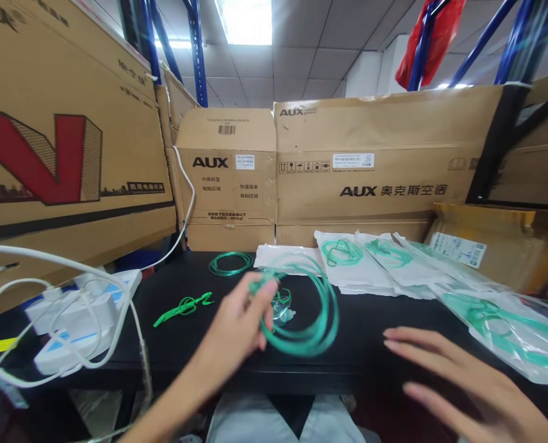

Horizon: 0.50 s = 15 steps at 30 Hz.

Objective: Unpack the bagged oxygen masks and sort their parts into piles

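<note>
My left hand pinches a coil of green clear tubing at its left side. The loops stand out to the right above the black table and look smeared by motion. Behind the fingers, inside the loops, is a small clear plastic piece with a green band; whether it joins the tubing I cannot tell. My right hand hangs over the table's right side with fingers spread, holding nothing. To the left lie a bright green elastic strap and another green tubing coil.
White-backed clear packets holding green tubing lie at the back right, with a larger packet nearer. A white power strip with looping cables occupies the left. Cardboard boxes wall off the back of the black table.
</note>
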{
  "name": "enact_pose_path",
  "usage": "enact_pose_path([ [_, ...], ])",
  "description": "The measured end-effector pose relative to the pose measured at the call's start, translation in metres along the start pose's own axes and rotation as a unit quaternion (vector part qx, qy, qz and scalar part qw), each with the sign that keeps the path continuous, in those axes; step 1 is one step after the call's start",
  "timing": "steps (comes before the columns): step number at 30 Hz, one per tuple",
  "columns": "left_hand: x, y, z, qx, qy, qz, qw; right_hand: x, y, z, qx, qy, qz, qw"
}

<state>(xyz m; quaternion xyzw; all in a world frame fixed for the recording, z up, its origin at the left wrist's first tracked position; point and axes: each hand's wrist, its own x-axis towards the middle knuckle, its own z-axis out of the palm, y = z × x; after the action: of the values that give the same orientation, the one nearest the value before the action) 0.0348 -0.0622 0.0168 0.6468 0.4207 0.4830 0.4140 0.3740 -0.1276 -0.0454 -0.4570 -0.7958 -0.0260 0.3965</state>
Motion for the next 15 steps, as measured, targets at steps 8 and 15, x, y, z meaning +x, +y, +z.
enact_pose_path([
  [8,0.127,-0.005,-0.097,0.070,0.195,0.027,0.978,0.051,0.025,0.037,0.276,0.058,0.271,0.920],
  [15,0.180,-0.042,-0.130,0.117,0.228,-0.130,0.958,0.049,0.025,0.034,0.286,0.013,0.263,0.921],
])
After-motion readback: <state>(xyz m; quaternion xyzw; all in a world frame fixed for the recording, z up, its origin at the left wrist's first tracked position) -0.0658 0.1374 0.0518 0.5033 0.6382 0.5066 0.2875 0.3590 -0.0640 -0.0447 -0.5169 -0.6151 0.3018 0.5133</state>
